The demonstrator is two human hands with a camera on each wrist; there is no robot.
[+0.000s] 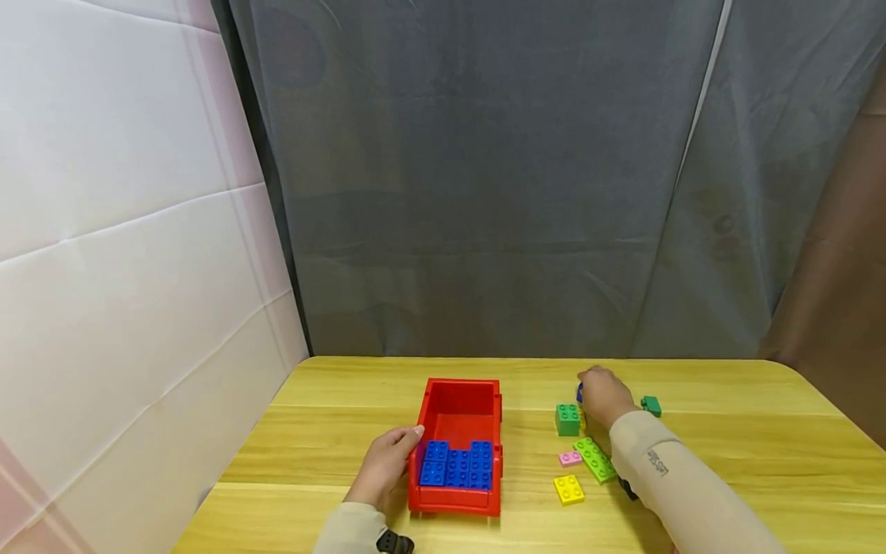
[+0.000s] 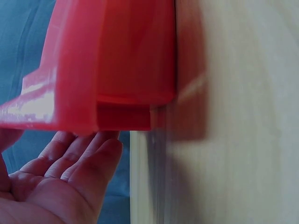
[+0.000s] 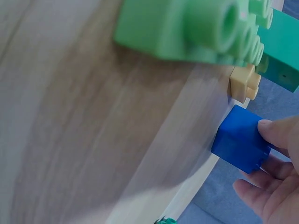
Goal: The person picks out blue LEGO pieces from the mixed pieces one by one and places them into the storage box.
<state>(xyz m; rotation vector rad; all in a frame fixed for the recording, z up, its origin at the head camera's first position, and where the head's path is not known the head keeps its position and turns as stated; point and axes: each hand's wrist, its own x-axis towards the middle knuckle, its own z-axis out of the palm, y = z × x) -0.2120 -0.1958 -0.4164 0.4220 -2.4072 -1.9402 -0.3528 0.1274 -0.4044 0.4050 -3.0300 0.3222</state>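
A red plastic bin (image 1: 454, 503) stands on the table with several blue bricks (image 1: 458, 466) fitted in its near half. My left hand (image 1: 384, 464) grips the bin's left rim, thumb on top and fingers beneath the edge in the left wrist view. At the back right, my right hand (image 1: 607, 396) pinches a blue brick (image 3: 240, 140) between thumb and fingers, just over the table. A green brick (image 1: 567, 420) and a partly hidden small yellow brick (image 1: 582, 418) are close by that hand.
Nearer me lie a long lime green brick (image 1: 594, 460), a pink brick (image 1: 571, 458) and a yellow brick (image 1: 569, 489). Another dark green brick (image 1: 651, 405) sits to the right of my right hand. A grey curtain (image 1: 484, 192) hangs behind the table.
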